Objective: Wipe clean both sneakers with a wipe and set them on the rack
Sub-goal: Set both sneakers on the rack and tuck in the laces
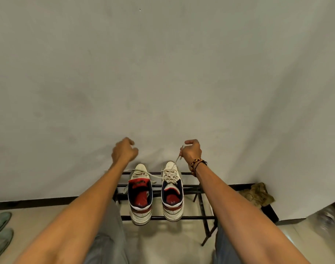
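White leather sneakers with red-and-navy linings sit side by side on the thin black metal rack [181, 218] at lower centre of the frame, toes to the wall: the left sneaker [141, 195] and the right sneaker [172, 191], heels overhanging the front bar. I judge both are already placed.

My right hand [191, 151], just above the right sneaker's toe, pinches a pale flat shoelace [175, 162] drawn taut up from its eyelets. My left hand [124, 151] hovers above the left sneaker with fingers curled; I can't tell whether it holds a lace end.

I expect these shoes are light, with stiff soles and soft, yielding uppers. A hard pull on the lace could tip one off the narrow bars, so I'd take hold at the heel collar or the midsole.

At right, a crumpled tan cloth [258, 194] lies on the rack's end. Two green shoes [0, 231] rest on the floor at lower left. Only my own forearms crowd the sneakers.
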